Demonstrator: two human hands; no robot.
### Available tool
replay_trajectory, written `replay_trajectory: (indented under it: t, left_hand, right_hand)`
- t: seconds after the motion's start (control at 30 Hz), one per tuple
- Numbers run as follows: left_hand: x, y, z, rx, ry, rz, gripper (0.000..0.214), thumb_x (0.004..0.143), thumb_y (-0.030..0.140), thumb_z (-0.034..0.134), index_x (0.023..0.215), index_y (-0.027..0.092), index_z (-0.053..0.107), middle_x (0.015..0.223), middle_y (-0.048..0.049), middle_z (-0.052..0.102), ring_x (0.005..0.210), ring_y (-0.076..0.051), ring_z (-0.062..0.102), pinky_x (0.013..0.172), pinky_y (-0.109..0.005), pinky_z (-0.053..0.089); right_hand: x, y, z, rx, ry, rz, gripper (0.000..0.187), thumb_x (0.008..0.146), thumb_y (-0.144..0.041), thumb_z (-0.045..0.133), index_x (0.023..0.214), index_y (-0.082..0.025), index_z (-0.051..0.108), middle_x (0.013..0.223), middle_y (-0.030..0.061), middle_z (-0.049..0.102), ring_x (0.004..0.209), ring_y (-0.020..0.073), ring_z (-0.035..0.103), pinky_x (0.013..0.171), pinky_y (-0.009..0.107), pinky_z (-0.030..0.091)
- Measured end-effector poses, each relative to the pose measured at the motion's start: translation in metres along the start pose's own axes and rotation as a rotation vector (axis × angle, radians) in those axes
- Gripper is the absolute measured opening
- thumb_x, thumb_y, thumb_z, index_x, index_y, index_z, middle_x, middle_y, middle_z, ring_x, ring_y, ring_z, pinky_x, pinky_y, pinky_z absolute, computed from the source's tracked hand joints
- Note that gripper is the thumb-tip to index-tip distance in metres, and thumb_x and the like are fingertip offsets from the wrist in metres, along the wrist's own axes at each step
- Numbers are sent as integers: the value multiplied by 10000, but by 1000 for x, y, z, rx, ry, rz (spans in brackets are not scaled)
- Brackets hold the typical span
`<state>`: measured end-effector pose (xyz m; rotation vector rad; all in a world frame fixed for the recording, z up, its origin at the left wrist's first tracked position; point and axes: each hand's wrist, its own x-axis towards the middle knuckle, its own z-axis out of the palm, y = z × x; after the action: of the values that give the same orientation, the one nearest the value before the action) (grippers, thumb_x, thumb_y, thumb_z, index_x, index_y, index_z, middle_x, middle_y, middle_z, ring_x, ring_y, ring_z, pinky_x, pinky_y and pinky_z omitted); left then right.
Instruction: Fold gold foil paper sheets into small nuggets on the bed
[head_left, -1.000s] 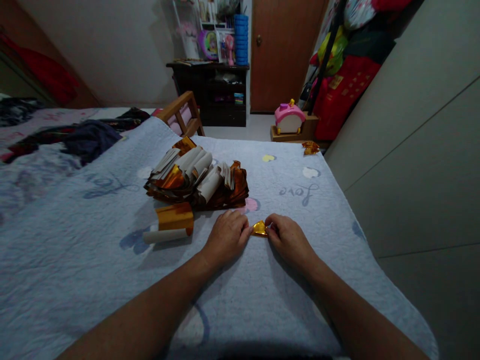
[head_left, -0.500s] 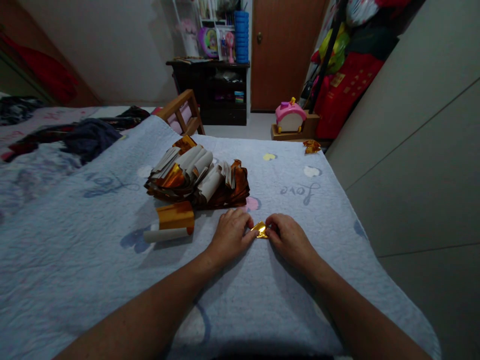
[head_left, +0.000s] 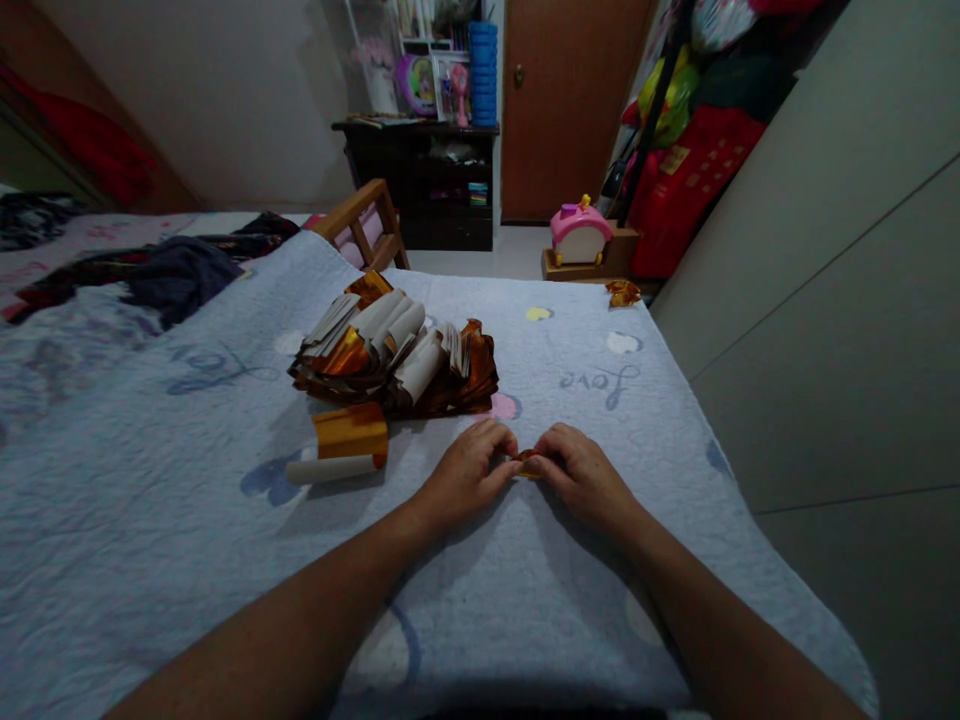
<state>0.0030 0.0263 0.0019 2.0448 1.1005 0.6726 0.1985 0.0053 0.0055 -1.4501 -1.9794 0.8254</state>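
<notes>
Both hands meet over a small folded piece of gold foil paper (head_left: 525, 462) on the light blue bedspread (head_left: 225, 520). My left hand (head_left: 466, 470) pinches its left end and my right hand (head_left: 577, 472) pinches its right end, fingertips almost touching. The paper is mostly hidden between the fingers. Just beyond my hands lies a pile of curled gold and white paper sheets (head_left: 394, 355). A rolled gold sheet (head_left: 349, 432) and a white rolled sheet (head_left: 330, 470) lie to the left of my left hand.
Another small folded gold piece (head_left: 622, 292) sits at the bed's far right corner. Dark clothes (head_left: 172, 275) lie at the back left. A wooden chair (head_left: 364, 230), a pink toy house (head_left: 579, 232), a dark shelf and a door stand beyond. A pale wardrobe runs along the right.
My fingers have closed in over the gold paper, so the bright triangle seen before is now mostly covered. The hands have moved closer together.
</notes>
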Motion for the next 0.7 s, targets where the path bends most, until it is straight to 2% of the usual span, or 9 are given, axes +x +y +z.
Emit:
replay_trajectory:
  t: [0.07, 0.17, 0.33, 0.5, 0.7]
  left_hand:
    - [0, 1, 1, -43, -47, -1, 57, 893, 223, 631, 918, 174, 644, 869, -22, 633, 828, -183, 574, 748, -288, 420]
    - [-1, 1, 2, -59, -90, 4, 109, 916, 243, 617, 888, 168, 690, 821, -19, 659, 789, -174, 586, 729, -279, 416]
    - [-2, -2, 2, -74, -86, 28, 110, 902, 205, 614, 849, 168, 704, 793, -13, 658, 773, -162, 595, 718, -265, 415]
    - [-1, -2, 2, -82, -96, 38, 122, 896, 202, 608, 825, 158, 697, 777, -16, 652, 763, -161, 591, 717, -268, 413]
    - [-2, 0, 3, -88, -100, 46, 143, 884, 210, 598, 818, 153, 711, 758, -21, 646, 747, -160, 581, 708, -270, 405]
  right_hand:
    - [0, 0, 0, 37, -1, 6, 165, 898, -157, 638, 741, -191, 597, 771, 11, 596, 763, 171, 533, 715, 305, 376]
    - [0, 0, -1, 100, -30, 17, 171, 897, -179, 626, 731, -192, 584, 738, 0, 584, 724, 161, 520, 687, 300, 362]
    - [-2, -2, -2, 215, -79, 15, 178, 898, -239, 590, 726, -196, 589, 711, -6, 567, 697, 155, 513, 666, 297, 363]
    - [-2, -5, 0, 308, -22, 14, 112, 865, -254, 585, 766, -203, 579, 720, -12, 566, 689, 151, 517, 657, 292, 383]
    - [-1, -7, 1, 394, -47, 58, 192, 846, -322, 604, 705, -209, 539, 698, -15, 535, 679, 146, 490, 644, 291, 382]
